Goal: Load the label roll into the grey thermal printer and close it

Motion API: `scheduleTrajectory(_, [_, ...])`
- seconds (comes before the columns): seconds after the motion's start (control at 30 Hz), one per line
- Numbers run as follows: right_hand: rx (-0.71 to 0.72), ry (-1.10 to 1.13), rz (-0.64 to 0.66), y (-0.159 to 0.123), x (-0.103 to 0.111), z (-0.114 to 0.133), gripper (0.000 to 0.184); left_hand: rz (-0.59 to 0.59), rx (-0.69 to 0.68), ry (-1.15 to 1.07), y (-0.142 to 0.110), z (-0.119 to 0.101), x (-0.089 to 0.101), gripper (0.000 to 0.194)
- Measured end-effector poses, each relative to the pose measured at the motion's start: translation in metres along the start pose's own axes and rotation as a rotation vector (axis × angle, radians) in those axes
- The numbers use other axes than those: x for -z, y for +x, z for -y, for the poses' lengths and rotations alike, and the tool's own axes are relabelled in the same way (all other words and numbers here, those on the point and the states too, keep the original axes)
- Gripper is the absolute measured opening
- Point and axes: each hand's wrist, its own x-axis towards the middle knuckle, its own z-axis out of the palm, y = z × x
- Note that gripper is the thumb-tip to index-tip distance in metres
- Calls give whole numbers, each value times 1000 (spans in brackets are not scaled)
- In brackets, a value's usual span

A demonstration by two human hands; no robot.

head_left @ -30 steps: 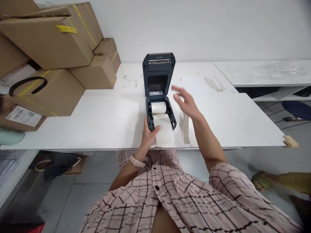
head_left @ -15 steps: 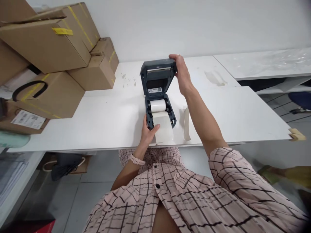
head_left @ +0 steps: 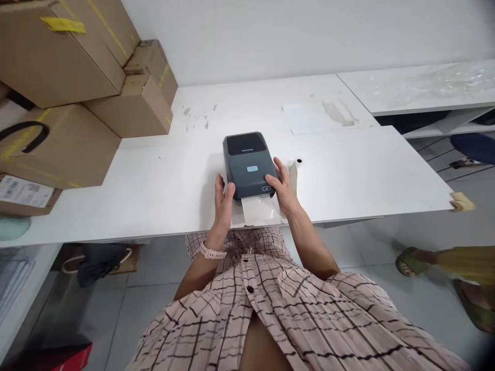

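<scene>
Dark, closed label printer (head_left: 251, 164)

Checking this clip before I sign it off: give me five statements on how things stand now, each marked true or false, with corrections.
1. The dark device is closed. True.
2. The pale wristband is on the right wrist. False: the wristband is on the left wrist.
3. White paper sticks out of the device's near end. True.
4. The right hand has its thumb on top of the device. True.
5. The small paper roll is to the left of the device. False: the roll is to its right.
</scene>
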Motion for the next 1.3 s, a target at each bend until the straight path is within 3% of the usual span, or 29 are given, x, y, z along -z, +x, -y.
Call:
scheduleTrajectory(0.1, [-166, 135, -23, -3, -4, -7, 103, -20, 54, -40, 9, -2, -7, 96])
scheduleTrajectory(0.2, [-206, 126, -29, -5, -3, -8, 108, 4, 79, -88, 14, 4, -11, 97])
scheduleTrajectory(0.4, [-219, 87, -25, -7, -1, -11, 107, 32, -17, -134, 14, 13, -14, 74])
scheduleTrajectory(0.87, [-88, 5, 23, -12, -1, -34, 88, -139, -129, -13, 15, 21, -24, 75])
scheduleTrajectory(1.0, [-99, 69, -10, -11, -3, -30, 90, -101, -125, -13, 18, 20, -21, 74])
scheduleTrajectory(1.1, [-115, 87, -24, -10, -4, -26, 95, -119, -111, 19, 3, 23, -17, 68])
scheduleTrajectory(1.2, [-119, 82, -33, -9, -4, -23, 99, -297, -103, 85, -25, 33, -16, 55])
scheduleTrajectory(1.23, [-117, 79, -33, -9, -4, -24, 99, -292, -72, 85, -34, 36, -16, 48])
scheduleTrajectory(1.3, [-105, 65, -33, -8, -5, -26, 99, -157, 29, 64, -46, 39, -18, 43])
